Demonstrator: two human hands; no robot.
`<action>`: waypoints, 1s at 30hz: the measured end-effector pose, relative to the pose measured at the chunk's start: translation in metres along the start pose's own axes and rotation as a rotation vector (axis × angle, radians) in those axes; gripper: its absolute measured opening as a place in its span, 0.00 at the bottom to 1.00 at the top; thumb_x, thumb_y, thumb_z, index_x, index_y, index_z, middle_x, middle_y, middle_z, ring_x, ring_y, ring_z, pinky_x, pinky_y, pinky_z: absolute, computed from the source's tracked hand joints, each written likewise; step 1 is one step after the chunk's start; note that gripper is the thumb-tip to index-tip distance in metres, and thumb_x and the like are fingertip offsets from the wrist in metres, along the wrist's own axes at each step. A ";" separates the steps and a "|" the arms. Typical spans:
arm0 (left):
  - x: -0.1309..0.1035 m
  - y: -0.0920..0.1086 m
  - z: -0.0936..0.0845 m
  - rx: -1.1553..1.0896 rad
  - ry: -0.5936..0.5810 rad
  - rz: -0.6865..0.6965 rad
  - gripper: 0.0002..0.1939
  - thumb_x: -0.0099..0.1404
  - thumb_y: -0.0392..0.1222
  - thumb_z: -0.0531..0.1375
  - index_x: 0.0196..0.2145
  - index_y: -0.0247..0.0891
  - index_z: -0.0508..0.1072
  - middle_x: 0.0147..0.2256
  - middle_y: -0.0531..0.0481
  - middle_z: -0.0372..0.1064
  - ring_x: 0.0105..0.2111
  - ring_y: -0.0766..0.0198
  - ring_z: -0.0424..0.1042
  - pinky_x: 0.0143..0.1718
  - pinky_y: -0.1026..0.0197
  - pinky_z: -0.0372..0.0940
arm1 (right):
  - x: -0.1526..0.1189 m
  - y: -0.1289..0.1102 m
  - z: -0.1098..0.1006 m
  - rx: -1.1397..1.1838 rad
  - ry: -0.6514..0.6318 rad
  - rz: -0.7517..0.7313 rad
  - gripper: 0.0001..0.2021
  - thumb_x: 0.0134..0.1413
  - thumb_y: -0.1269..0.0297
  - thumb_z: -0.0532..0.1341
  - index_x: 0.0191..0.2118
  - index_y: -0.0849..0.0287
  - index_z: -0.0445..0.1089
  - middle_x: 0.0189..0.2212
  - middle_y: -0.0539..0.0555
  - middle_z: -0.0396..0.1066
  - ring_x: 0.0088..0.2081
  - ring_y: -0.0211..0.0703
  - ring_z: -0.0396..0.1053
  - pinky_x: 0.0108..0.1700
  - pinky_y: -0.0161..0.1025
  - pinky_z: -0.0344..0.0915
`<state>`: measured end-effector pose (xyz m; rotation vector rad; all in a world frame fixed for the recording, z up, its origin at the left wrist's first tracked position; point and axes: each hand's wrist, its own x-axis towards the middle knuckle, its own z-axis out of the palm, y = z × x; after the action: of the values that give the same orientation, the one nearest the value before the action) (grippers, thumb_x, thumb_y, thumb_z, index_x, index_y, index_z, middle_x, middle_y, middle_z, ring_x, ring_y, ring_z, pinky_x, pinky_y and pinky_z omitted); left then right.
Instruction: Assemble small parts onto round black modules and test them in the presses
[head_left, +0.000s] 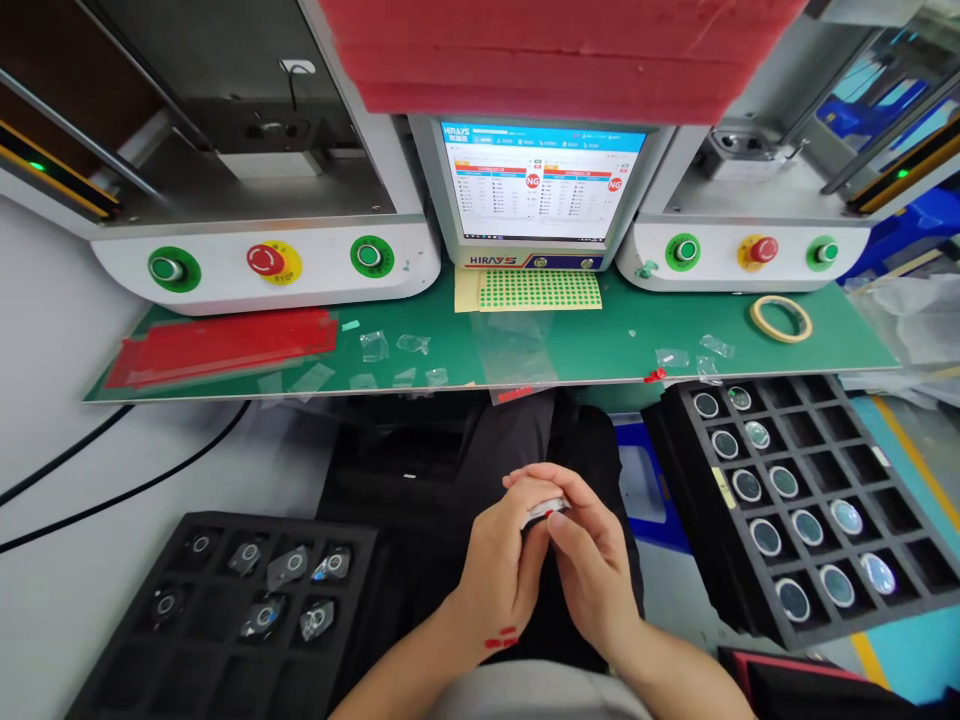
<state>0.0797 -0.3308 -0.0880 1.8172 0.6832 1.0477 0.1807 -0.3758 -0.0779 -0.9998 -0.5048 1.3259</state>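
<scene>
Both hands meet above the lap, low in the middle of the view. My left hand [499, 560] is closed around one side of a small round silver-rimmed part [546, 510], and small red pieces stick to its wrist. On the other side my right hand [596, 555] is closed on the same part, its thumb by a red spot on it. The fingers hide most of the part. In front, a green bench [585, 350] carries red sheets [232, 345], a sheet of green dots [540, 291], a clear film [514, 348] and clear scraps.
A black foam tray [206, 635] with wrapped round parts lies lower left. Another black tray [817, 465] with round glass-faced parts stands at right. Two machines flank a monitor [540, 185] behind the bench. A tape roll [781, 319] lies at the bench's right.
</scene>
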 end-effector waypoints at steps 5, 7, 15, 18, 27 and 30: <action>-0.001 0.003 0.001 0.140 0.010 0.126 0.18 0.68 0.31 0.55 0.54 0.41 0.68 0.43 0.45 0.77 0.43 0.59 0.77 0.47 0.61 0.70 | -0.007 0.000 0.009 0.148 0.082 -0.047 0.13 0.53 0.68 0.62 0.44 0.52 0.77 0.40 0.52 0.79 0.45 0.43 0.76 0.51 0.38 0.71; -0.001 0.003 0.000 0.168 -0.009 0.149 0.19 0.68 0.32 0.55 0.55 0.40 0.67 0.45 0.43 0.77 0.46 0.58 0.77 0.49 0.60 0.71 | -0.009 0.002 0.012 0.187 0.123 -0.061 0.12 0.52 0.68 0.62 0.42 0.51 0.78 0.38 0.50 0.79 0.45 0.42 0.77 0.52 0.37 0.70; 0.002 -0.001 -0.006 0.266 -0.041 0.303 0.19 0.70 0.34 0.54 0.57 0.37 0.66 0.45 0.39 0.78 0.49 0.56 0.77 0.50 0.59 0.72 | -0.008 0.003 0.015 0.203 0.117 -0.139 0.10 0.52 0.63 0.65 0.41 0.50 0.79 0.38 0.49 0.79 0.47 0.44 0.76 0.66 0.45 0.58; -0.001 -0.002 -0.006 0.298 -0.032 0.277 0.20 0.70 0.36 0.53 0.60 0.39 0.65 0.45 0.41 0.77 0.47 0.55 0.77 0.48 0.56 0.73 | -0.006 -0.001 0.017 0.212 0.068 -0.147 0.10 0.52 0.60 0.66 0.41 0.50 0.78 0.37 0.51 0.78 0.43 0.46 0.77 0.65 0.51 0.59; -0.004 -0.012 -0.001 0.276 -0.016 0.350 0.24 0.69 0.33 0.54 0.62 0.40 0.63 0.48 0.41 0.76 0.47 0.52 0.77 0.47 0.54 0.74 | -0.006 0.003 0.012 0.224 0.049 -0.171 0.09 0.54 0.57 0.66 0.41 0.47 0.77 0.39 0.50 0.78 0.47 0.47 0.76 0.67 0.53 0.55; -0.004 -0.006 0.000 0.217 -0.039 0.233 0.23 0.69 0.32 0.54 0.60 0.42 0.63 0.48 0.43 0.76 0.47 0.55 0.77 0.48 0.56 0.73 | -0.006 0.002 0.006 0.151 0.023 -0.148 0.08 0.56 0.58 0.65 0.41 0.49 0.78 0.37 0.50 0.76 0.44 0.45 0.75 0.66 0.51 0.55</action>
<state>0.0779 -0.3310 -0.0945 2.1393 0.5899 1.1202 0.1737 -0.3796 -0.0758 -0.8364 -0.4457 1.2004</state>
